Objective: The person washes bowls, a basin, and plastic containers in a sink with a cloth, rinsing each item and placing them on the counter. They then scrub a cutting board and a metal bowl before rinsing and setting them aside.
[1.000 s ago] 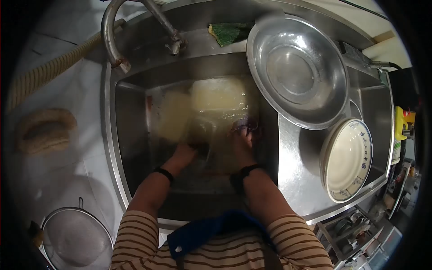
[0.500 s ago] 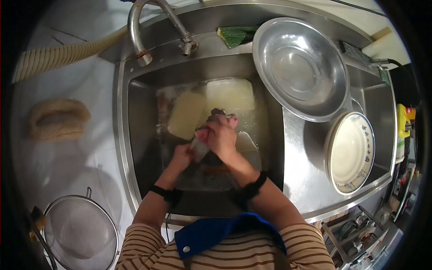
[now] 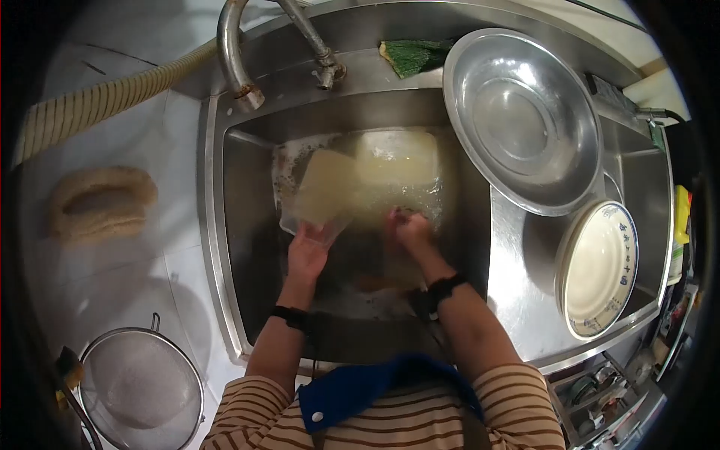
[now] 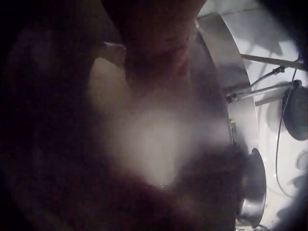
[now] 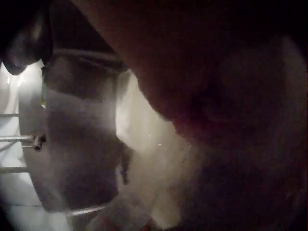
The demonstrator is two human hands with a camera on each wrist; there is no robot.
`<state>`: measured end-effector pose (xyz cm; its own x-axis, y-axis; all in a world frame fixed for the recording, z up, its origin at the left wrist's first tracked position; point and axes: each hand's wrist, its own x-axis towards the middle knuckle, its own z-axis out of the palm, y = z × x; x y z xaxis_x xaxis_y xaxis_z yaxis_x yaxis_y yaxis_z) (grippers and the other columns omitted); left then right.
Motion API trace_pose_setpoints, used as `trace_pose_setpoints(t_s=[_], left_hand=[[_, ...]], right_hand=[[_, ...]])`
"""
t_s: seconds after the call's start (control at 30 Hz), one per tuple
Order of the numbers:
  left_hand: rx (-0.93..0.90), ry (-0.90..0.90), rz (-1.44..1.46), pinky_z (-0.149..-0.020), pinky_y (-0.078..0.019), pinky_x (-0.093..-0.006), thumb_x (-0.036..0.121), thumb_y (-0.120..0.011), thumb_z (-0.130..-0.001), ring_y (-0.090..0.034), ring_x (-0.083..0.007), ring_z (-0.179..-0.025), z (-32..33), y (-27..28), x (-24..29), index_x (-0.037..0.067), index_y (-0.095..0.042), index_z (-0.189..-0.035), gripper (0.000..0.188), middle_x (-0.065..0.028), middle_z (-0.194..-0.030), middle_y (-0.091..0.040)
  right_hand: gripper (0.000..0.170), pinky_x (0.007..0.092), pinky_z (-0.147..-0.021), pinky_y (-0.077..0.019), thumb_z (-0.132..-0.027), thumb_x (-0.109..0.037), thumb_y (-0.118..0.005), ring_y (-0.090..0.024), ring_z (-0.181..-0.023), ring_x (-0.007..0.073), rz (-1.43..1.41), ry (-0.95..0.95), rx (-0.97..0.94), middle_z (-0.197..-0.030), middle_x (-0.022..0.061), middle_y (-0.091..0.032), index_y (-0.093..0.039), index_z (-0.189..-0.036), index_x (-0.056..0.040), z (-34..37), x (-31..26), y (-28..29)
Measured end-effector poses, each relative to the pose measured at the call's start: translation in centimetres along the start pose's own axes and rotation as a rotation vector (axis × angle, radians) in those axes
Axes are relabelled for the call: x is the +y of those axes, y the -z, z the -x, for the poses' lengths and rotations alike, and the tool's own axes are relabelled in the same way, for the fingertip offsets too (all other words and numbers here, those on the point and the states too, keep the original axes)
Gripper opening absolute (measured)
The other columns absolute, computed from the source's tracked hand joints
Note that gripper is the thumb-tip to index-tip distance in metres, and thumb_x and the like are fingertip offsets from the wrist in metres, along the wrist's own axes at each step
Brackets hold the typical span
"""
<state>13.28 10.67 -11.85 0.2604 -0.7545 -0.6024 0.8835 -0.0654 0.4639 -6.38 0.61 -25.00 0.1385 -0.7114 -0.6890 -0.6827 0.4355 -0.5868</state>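
My left hand (image 3: 306, 255) holds the near edge of a clear plastic container (image 3: 291, 223), which overlaps a pale yellowish rectangular container (image 3: 324, 180) in the sink. To its right, my right hand (image 3: 414, 231) curls round a small dark wad (image 3: 405, 213), blurred and mostly hidden by the fingers. Beyond both hands lies a second pale rectangular container (image 3: 397, 156) in cloudy water. Both wrist views are dim; a dark, blurred left hand (image 4: 154, 53) and right hand (image 5: 178, 96) stand over pale shapes there.
The steel sink (image 3: 217, 225) surrounds the work. A faucet (image 3: 247, 97) hangs over its back left corner. On the right stand a large metal basin (image 3: 517, 112) and stacked bowls (image 3: 600, 270). A green pad (image 3: 412, 57) lies on the back ledge, and a sieve (image 3: 142, 382) at left.
The hands, close together half a second ago, have moved apart. The left went forward with the clear container; the right shifted right with the dark wad. The head view has shifted slightly.
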Motion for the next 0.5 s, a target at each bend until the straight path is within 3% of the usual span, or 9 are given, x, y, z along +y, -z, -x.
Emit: trace_pose_setpoints(t_s=[0.03, 0.1, 0.17, 0.2, 0.27, 0.3, 0.37, 0.43, 0.5], left_hand=[[0.017, -0.051, 0.029, -0.086, -0.0409, -0.0420, 0.027, -0.045, -0.087, -0.051, -0.0294, -0.102, -0.3, 0.4, -0.6, 0.007, -0.054, -0.101, 0.027, -0.0108, -0.102, -0.055], [0.034, -0.082, 0.056, -0.087, -0.0412, -0.0381, 0.028, -0.042, -0.089, -0.049, -0.0284, -0.106, -0.6, 0.3, -2.1, 0.006, -0.052, -0.103, 0.028, -0.0128, -0.113, -0.052], [0.087, -0.094, 0.185, -0.084, -0.0432, -0.0369, 0.034, -0.045, -0.088, -0.053, -0.0281, -0.099, -0.8, -0.5, -3.1, 0.006, -0.055, -0.098, 0.031, -0.0126, -0.107, -0.055], [0.084, -0.087, 0.179, -0.084, -0.0432, -0.0369, 0.034, -0.045, -0.088, -0.053, -0.0281, -0.099, -0.6, -0.8, -3.0, 0.006, -0.055, -0.098, 0.031, -0.0126, -0.107, -0.055], [0.239, -0.077, 0.187, -0.077, -0.0449, -0.0356, 0.036, -0.047, -0.086, -0.055, -0.0247, -0.083, -0.1, -1.2, -2.4, 0.008, -0.057, -0.080, 0.030, -0.0103, -0.080, -0.058], [0.233, -0.080, 0.187, -0.077, -0.0449, -0.0356, 0.036, -0.047, -0.086, -0.055, -0.0247, -0.083, 0.1, -1.4, -2.2, 0.008, -0.057, -0.080, 0.030, -0.0103, -0.080, -0.058], [0.414, -0.068, 0.176, -0.064, -0.0451, -0.0340, 0.038, -0.048, -0.085, -0.049, -0.0187, -0.058, 1.2, -1.0, -2.2, 0.010, -0.051, -0.068, 0.033, -0.0048, -0.057, -0.047], [0.350, 0.049, 0.199, -0.059, -0.0438, -0.0331, 0.039, -0.048, -0.085, -0.044, -0.0165, -0.051, 0.8, 4.3, -1.5, 0.011, -0.049, -0.065, 0.034, -0.0032, -0.053, -0.043], [0.291, 0.162, 0.226, -0.054, -0.0426, -0.0323, 0.040, -0.048, -0.085, -0.039, -0.0143, -0.044, 0.9, 5.3, -1.4, 0.012, -0.046, -0.063, 0.035, -0.0016, -0.049, -0.038]], right_hand=[[0.011, 0.0378, -0.075, -0.0449, -0.074, -0.023, -0.056, -0.053, -0.092, 0.0288, -0.247, 0.008, -0.055, -0.089, 0.0111, -0.058, -0.065, -0.079, -0.0185, 2.8, -2.3, -0.2], [0.013, 0.0398, -0.073, -0.0456, -0.066, -0.017, -0.061, -0.052, -0.090, 0.0321, 0.291, 0.600, 0.424, -0.085, 0.0105, -0.056, -0.064, -0.079, -0.0202, 8.6, -5.9, -0.5], [0.020, 0.0505, -0.091, -0.0283, -0.068, -0.027, -0.057, -0.041, -0.101, 0.0397, 0.134, 0.665, 0.389, -0.099, 0.0158, -0.052, -0.063, -0.082, -0.0135, 12.6, -9.9, -0.4], [0.020, 0.0505, -0.091, -0.0283, -0.068, -0.027, -0.057, -0.041, -0.101, 0.0397, 0.131, 0.658, 0.396, -0.099, 0.0158, -0.052, -0.063, -0.082, -0.0135, 12.6, -10.2, -0.7], [0.018, 0.0456, -0.071, -0.0454, -0.063, -0.016, -0.060, -0.047, -0.097, 0.0361, 0.225, 0.716, 0.645, -0.094, 0.0119, -0.054, -0.062, -0.081, -0.0177, 11.6, -10.3, -1.4], [0.018, 0.0453, -0.082, -0.0402, -0.071, -0.026, -0.058, -0.046, -0.096, 0.0399, 0.071, 0.458, 0.455, -0.096, 0.0162, -0.054, -0.063, -0.082, -0.0135, 10.0, -9.8, -1.8], [0.017, 0.0407, -0.073, -0.0457, -0.074, -0.025, -0.056, -0.054, -0.086, 0.0361, 0.101, 0.312, 0.337, -0.092, 0.0172, -0.057, -0.064, -0.082, -0.0127, 6.7, -7.9, -0.4], [0.021, 0.0383, -0.067, -0.0476, -0.077, -0.025, -0.052, -0.059, -0.072, 0.0326, -0.138, 0.005, 0.026, -0.086, 0.0189, -0.060, -0.064, -0.085, -0.0105, 5.3, -6.9, 3.0], [0.020, 0.0358, -0.068, -0.0477, -0.078, -0.023, -0.053, -0.060, -0.074, 0.0260, -0.161, 0.057, 0.124, -0.084, 0.0155, -0.062, -0.063, -0.087, -0.0084, -2.9, -1.0, 0.3]])
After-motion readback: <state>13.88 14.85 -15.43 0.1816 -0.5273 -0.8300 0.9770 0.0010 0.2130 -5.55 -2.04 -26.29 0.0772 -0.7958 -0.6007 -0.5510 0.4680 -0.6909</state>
